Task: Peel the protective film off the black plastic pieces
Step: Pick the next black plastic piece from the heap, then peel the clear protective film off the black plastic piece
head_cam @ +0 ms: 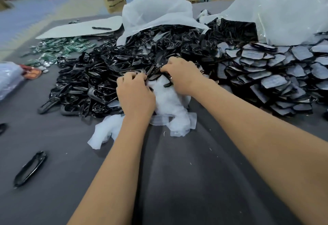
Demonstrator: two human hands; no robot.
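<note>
Black plastic pieces (99, 75) lie in a large glossy heap across the middle of the grey desk (177, 180), spilling out of a white foam bag (156, 12) at the far side.

Head view, hands: both hands reach into the near edge of the heap. The left hand (135, 95) has its fingers curled down among the pieces; what they grip is hidden by the hand itself. The right hand (182, 75) has its fingers bent, the fingertips (164, 68) pinching at a black piece (159, 75) at the heap's edge. The two hands are close together, with a short gap between them. Whether film is held in either hand cannot be told.

Head view, desk: crumpled white film (170, 104) lies just below and between the hands, touching the near edge of the heap and extending under the left wrist. To the right of the heap, a second pile of black pieces with pale grey film-covered faces (275, 75) is stacked in overlapping rows. Behind it rests a large clear plastic bag (287, 12). One single black frame piece (30, 169) lies alone on the desk at the near left, well apart from the heap. Green circuit boards (62, 47) are scattered at the far left, beside a flat grey board (85, 28).
</note>
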